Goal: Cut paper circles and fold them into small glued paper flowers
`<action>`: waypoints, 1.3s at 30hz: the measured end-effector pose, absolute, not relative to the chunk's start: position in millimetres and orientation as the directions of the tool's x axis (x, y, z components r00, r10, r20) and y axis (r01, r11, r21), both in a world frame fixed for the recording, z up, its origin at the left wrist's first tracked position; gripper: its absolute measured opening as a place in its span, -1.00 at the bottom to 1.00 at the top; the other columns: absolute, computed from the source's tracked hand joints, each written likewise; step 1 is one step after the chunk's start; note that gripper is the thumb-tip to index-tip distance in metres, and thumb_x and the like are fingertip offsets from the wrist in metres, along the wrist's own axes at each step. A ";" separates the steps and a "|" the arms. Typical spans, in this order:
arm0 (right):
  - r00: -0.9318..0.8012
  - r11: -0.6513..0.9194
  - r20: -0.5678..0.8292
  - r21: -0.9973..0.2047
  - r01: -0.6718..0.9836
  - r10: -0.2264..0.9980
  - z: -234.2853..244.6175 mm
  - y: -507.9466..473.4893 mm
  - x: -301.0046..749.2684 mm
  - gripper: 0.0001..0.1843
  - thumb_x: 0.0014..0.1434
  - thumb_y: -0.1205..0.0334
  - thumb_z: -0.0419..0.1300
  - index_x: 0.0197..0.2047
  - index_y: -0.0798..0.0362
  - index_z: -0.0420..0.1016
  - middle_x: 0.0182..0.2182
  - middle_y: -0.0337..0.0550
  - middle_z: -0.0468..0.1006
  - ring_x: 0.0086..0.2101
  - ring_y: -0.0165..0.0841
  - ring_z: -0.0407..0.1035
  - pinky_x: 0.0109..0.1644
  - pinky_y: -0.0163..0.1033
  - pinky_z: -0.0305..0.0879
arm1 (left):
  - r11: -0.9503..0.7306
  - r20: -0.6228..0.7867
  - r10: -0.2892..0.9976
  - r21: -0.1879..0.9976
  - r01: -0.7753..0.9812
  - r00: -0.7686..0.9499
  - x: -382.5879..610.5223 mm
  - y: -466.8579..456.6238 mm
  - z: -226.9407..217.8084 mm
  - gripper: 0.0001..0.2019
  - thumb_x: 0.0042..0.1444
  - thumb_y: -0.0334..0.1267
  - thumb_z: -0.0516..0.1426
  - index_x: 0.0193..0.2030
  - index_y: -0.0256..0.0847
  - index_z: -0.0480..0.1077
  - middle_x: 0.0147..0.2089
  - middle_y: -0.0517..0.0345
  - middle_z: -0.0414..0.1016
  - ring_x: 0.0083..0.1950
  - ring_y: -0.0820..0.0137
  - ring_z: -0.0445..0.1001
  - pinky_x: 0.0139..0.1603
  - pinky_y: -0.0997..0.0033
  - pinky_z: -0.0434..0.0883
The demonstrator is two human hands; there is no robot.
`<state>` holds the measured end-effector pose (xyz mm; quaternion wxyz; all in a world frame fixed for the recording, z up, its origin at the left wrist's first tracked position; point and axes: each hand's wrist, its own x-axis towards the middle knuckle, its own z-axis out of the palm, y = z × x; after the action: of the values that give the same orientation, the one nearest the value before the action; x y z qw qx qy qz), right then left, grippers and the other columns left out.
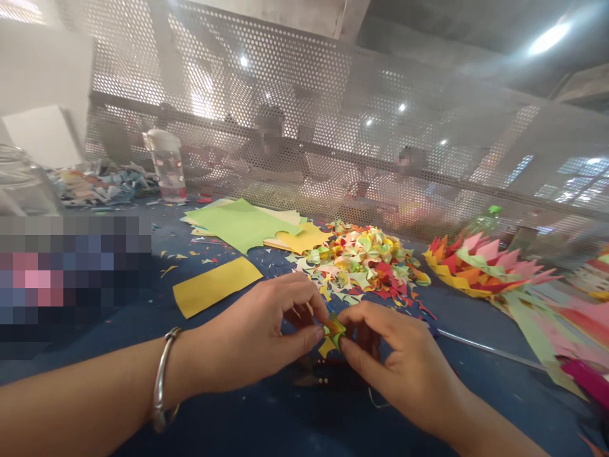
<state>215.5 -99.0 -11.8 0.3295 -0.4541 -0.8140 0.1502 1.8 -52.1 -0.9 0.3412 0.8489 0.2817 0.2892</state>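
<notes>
Between my two hands is a small folded piece of yellow and green paper point(334, 331). My left hand point(285, 324), with a silver bracelet point(162, 381) on its wrist, pinches the paper's left side between thumb and fingers. From the other side my right hand point(387, 346) pinches it the same way; the fingertips partly hide it. Just beyond my hands lies a heap of small curled paper cut-outs point(366, 251) in yellow, green, pink and red. A yellow paper strip point(216, 285) lies flat beyond my left forearm.
Green paper sheets point(242, 222) lie behind the strip. Pointed paper rings point(480, 263) and a metal rod point(490, 349) are at right. A lidded bottle point(165, 166) and a glass jar point(26, 184) stand at left. A perforated metal screen point(333, 127) closes the back; people sit beyond.
</notes>
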 end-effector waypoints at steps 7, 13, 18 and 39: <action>-0.371 0.547 0.407 -0.546 0.635 0.835 -12.9 -99.8 215.8 -0.94 0.19 0.34 0.17 -0.25 0.03 0.46 -0.50 -0.31 0.44 -0.56 -0.47 0.31 -0.49 -0.36 0.30 | -0.613 0.307 0.678 0.738 0.283 0.668 1.1 -52.9 -3.0 -0.92 0.11 -0.42 0.12 -0.28 -0.20 0.41 -0.22 0.19 0.44 -0.27 0.48 0.47 -0.21 0.48 0.45; -0.382 0.552 0.401 -0.541 0.634 0.832 -12.2 -98.8 215.5 -0.95 0.20 0.32 0.16 -0.25 0.05 0.45 -0.50 -0.31 0.43 -0.56 -0.48 0.30 -0.50 -0.37 0.29 | -0.610 0.314 0.692 0.737 0.293 0.650 3.7 -51.9 -4.7 -0.91 0.09 -0.41 0.12 -0.28 -0.19 0.43 -0.29 0.23 0.46 -0.35 0.52 0.46 -0.33 0.56 0.41; -0.383 0.561 0.414 -0.538 0.629 0.826 -11.3 -99.2 214.0 -0.95 0.21 0.32 0.16 -0.26 0.05 0.46 -0.50 -0.31 0.43 -0.56 -0.48 0.30 -0.50 -0.37 0.29 | -0.603 0.316 0.710 0.734 0.312 0.629 5.5 -53.4 -6.5 -0.90 0.08 -0.42 0.10 -0.32 -0.20 0.44 -0.37 0.25 0.47 -0.42 0.53 0.42 -0.42 0.58 0.35; -0.392 0.534 0.363 -0.540 0.651 0.845 -13.1 -97.4 211.9 -0.93 0.22 0.31 0.15 -0.25 0.05 0.47 -0.49 -0.30 0.44 -0.55 -0.47 0.31 -0.46 -0.34 0.27 | -0.681 0.396 0.686 0.645 0.347 0.610 11.9 -51.7 -12.7 -0.85 -0.06 -0.50 0.08 -0.39 -0.22 0.42 -0.40 0.26 0.42 -0.38 0.51 0.39 -0.36 0.53 0.31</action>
<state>211.9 -97.4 -13.1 0.3089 -0.4564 -0.8194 0.1574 11.9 -51.7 -12.7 0.2624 0.8579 0.3011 0.3232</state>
